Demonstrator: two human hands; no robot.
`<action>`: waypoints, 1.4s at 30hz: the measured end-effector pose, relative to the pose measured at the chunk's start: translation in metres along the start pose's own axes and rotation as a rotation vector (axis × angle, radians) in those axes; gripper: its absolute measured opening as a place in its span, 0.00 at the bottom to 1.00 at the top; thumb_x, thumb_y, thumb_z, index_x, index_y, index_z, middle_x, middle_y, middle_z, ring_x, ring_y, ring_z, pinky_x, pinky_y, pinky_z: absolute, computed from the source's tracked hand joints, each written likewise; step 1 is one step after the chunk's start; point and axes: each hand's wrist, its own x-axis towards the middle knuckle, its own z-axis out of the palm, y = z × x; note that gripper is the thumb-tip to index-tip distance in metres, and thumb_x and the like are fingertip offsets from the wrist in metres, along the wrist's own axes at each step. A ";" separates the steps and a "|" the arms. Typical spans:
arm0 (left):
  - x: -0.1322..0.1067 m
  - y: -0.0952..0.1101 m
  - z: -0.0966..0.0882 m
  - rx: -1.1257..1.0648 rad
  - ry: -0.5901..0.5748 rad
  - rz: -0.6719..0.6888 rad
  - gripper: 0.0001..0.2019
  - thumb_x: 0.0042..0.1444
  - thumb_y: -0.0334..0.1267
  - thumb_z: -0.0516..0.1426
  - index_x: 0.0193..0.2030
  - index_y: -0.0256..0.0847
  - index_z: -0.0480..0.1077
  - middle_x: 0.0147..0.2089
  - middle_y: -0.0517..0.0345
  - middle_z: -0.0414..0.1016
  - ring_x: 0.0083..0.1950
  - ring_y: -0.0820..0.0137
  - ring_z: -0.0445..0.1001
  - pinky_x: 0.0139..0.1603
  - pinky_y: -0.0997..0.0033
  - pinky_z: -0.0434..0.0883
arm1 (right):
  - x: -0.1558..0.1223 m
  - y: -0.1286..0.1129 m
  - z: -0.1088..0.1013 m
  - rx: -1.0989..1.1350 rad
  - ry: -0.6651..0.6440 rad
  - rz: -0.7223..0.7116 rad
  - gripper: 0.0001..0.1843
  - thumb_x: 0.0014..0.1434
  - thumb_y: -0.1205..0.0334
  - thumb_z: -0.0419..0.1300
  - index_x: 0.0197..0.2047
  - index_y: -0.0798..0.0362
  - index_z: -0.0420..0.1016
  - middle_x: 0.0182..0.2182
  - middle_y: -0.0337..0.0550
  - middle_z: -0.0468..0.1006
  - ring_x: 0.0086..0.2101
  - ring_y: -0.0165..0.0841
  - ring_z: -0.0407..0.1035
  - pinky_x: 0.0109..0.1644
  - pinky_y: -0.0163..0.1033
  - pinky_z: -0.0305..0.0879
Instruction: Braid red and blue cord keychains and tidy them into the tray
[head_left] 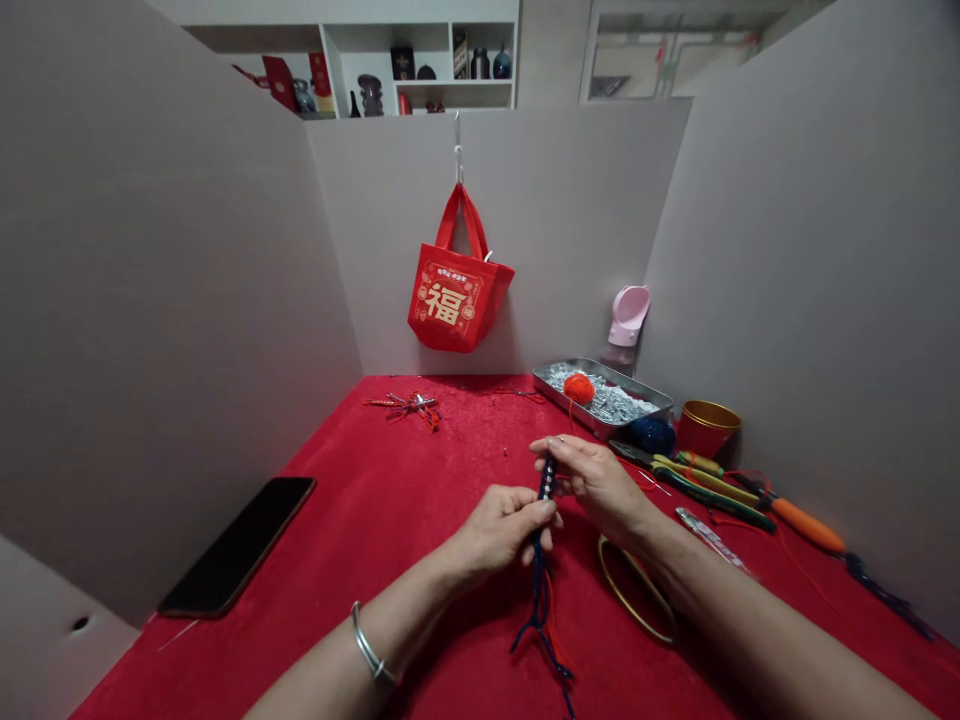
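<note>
Left hand pinching navy-blue braided cord mid-length; right hand pinching its top end, above red velvet worktop, 6 o'clock. Cord light, soft, limp: hold braided length, not loose tails.

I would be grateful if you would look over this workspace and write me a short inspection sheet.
Surface: red velvety cloth covers the table.
Job's things: dark blue braided cord with red strands, hanging below the hands.
Clutter: orange yarn ball in a metal tray of small silver pieces; blue yarn ball; red cup; orange-handled tool; gold hoop; black phone.
Grippers: left hand grips the cord; right hand pinches its top.
Cables: nothing seen.
Surroundings: grey partitions; red bag hanging on a hook; shelves beyond.
</note>
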 end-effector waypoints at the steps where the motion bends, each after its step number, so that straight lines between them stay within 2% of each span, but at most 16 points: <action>1: 0.001 -0.002 0.002 -0.014 0.012 -0.009 0.19 0.50 0.53 0.54 0.29 0.34 0.69 0.20 0.62 0.66 0.14 0.82 0.56 0.15 0.78 0.50 | 0.004 0.001 -0.001 -0.037 0.032 -0.024 0.17 0.49 0.50 0.61 0.32 0.56 0.76 0.27 0.42 0.75 0.26 0.28 0.65 0.25 0.31 0.57; 5: 0.005 -0.008 0.007 -0.024 0.118 -0.025 0.20 0.49 0.54 0.54 0.25 0.34 0.68 0.16 0.64 0.63 0.12 0.82 0.52 0.14 0.77 0.47 | 0.018 0.007 -0.002 -0.226 0.168 -0.125 0.18 0.48 0.48 0.60 0.28 0.57 0.76 0.24 0.43 0.75 0.20 0.26 0.62 0.21 0.32 0.54; 7: 0.006 -0.011 0.006 -0.010 0.156 -0.042 0.21 0.48 0.55 0.54 0.26 0.35 0.69 0.16 0.64 0.63 0.12 0.82 0.51 0.15 0.77 0.47 | 0.021 0.009 -0.002 -0.283 0.204 -0.119 0.19 0.48 0.47 0.60 0.27 0.57 0.76 0.23 0.43 0.75 0.18 0.25 0.60 0.19 0.32 0.53; 9: 0.007 -0.011 0.002 -0.004 0.126 -0.071 0.23 0.50 0.56 0.52 0.30 0.34 0.71 0.18 0.62 0.66 0.14 0.81 0.54 0.16 0.77 0.49 | 0.022 0.009 -0.002 -0.292 0.185 -0.067 0.18 0.47 0.48 0.60 0.27 0.57 0.75 0.22 0.42 0.75 0.15 0.24 0.58 0.17 0.32 0.53; 11: 0.006 -0.008 -0.004 -0.025 0.059 -0.070 0.24 0.53 0.55 0.49 0.36 0.34 0.72 0.22 0.58 0.71 0.18 0.79 0.60 0.20 0.77 0.56 | 0.020 0.005 -0.001 -0.256 0.126 -0.012 0.17 0.48 0.48 0.60 0.27 0.56 0.75 0.20 0.39 0.73 0.13 0.24 0.58 0.16 0.33 0.53; 13: 0.006 -0.004 -0.011 -0.051 0.010 -0.026 0.25 0.56 0.54 0.46 0.38 0.34 0.73 0.26 0.54 0.74 0.25 0.75 0.67 0.29 0.74 0.62 | 0.017 0.001 0.001 -0.207 0.056 0.010 0.16 0.48 0.49 0.59 0.28 0.56 0.74 0.17 0.37 0.71 0.13 0.25 0.60 0.17 0.33 0.54; 15: 0.008 0.001 -0.016 -0.038 -0.011 0.016 0.24 0.57 0.53 0.46 0.38 0.34 0.73 0.30 0.52 0.75 0.30 0.72 0.70 0.37 0.71 0.63 | 0.015 -0.003 0.002 -0.187 0.012 0.015 0.16 0.49 0.50 0.59 0.28 0.56 0.74 0.15 0.35 0.69 0.14 0.26 0.60 0.18 0.33 0.55; 19: 0.012 0.007 -0.016 -0.071 -0.043 -0.016 0.17 0.52 0.48 0.55 0.37 0.33 0.71 0.30 0.50 0.76 0.30 0.72 0.70 0.36 0.71 0.63 | 0.018 -0.008 0.003 -0.273 0.036 -0.057 0.14 0.48 0.53 0.61 0.26 0.57 0.76 0.18 0.36 0.71 0.19 0.25 0.61 0.23 0.32 0.56; 22: 0.014 0.009 -0.011 -0.164 -0.042 -0.029 0.16 0.49 0.47 0.58 0.34 0.33 0.69 0.27 0.50 0.76 0.28 0.71 0.71 0.35 0.70 0.64 | 0.024 -0.008 0.001 -0.313 0.071 -0.109 0.14 0.48 0.53 0.61 0.26 0.57 0.77 0.20 0.38 0.73 0.23 0.26 0.62 0.26 0.32 0.56; 26: 0.018 0.014 -0.010 -0.152 0.027 -0.013 0.16 0.47 0.47 0.59 0.31 0.33 0.68 0.26 0.50 0.76 0.28 0.72 0.71 0.33 0.72 0.63 | 0.025 -0.007 -0.003 -0.156 0.082 -0.017 0.17 0.50 0.49 0.59 0.33 0.56 0.76 0.27 0.42 0.75 0.27 0.29 0.66 0.28 0.33 0.61; 29: 0.027 0.019 -0.016 -0.176 0.155 0.060 0.16 0.47 0.47 0.59 0.33 0.33 0.69 0.27 0.52 0.76 0.27 0.73 0.71 0.32 0.73 0.62 | 0.015 -0.003 -0.004 0.037 0.066 0.114 0.19 0.52 0.49 0.58 0.39 0.55 0.74 0.33 0.46 0.76 0.30 0.30 0.69 0.31 0.34 0.65; 32: 0.038 0.027 -0.020 -0.144 0.295 0.149 0.16 0.48 0.47 0.58 0.34 0.34 0.70 0.29 0.52 0.76 0.29 0.73 0.70 0.29 0.75 0.59 | 0.002 0.002 -0.004 0.119 -0.008 0.202 0.19 0.54 0.49 0.56 0.41 0.55 0.73 0.32 0.46 0.76 0.29 0.30 0.71 0.32 0.34 0.65; 35: 0.048 0.034 -0.016 -0.095 0.364 0.190 0.14 0.49 0.45 0.58 0.33 0.34 0.72 0.30 0.52 0.76 0.31 0.73 0.70 0.31 0.75 0.59 | -0.005 0.005 -0.003 0.124 -0.052 0.177 0.18 0.53 0.49 0.57 0.38 0.56 0.73 0.30 0.45 0.77 0.29 0.31 0.72 0.34 0.35 0.65; 39: 0.054 0.037 -0.006 -0.193 0.341 0.207 0.14 0.47 0.44 0.59 0.33 0.33 0.71 0.30 0.51 0.76 0.31 0.72 0.71 0.35 0.72 0.63 | -0.007 0.008 -0.002 0.080 0.006 0.090 0.15 0.47 0.52 0.63 0.30 0.57 0.72 0.25 0.42 0.76 0.25 0.29 0.70 0.32 0.34 0.65; 42: 0.055 0.036 -0.004 -0.296 0.302 0.176 0.15 0.45 0.44 0.61 0.33 0.32 0.70 0.29 0.50 0.76 0.30 0.71 0.72 0.36 0.70 0.66 | -0.010 0.012 -0.002 0.059 0.060 0.041 0.17 0.46 0.50 0.63 0.30 0.57 0.73 0.18 0.36 0.71 0.18 0.26 0.65 0.25 0.33 0.63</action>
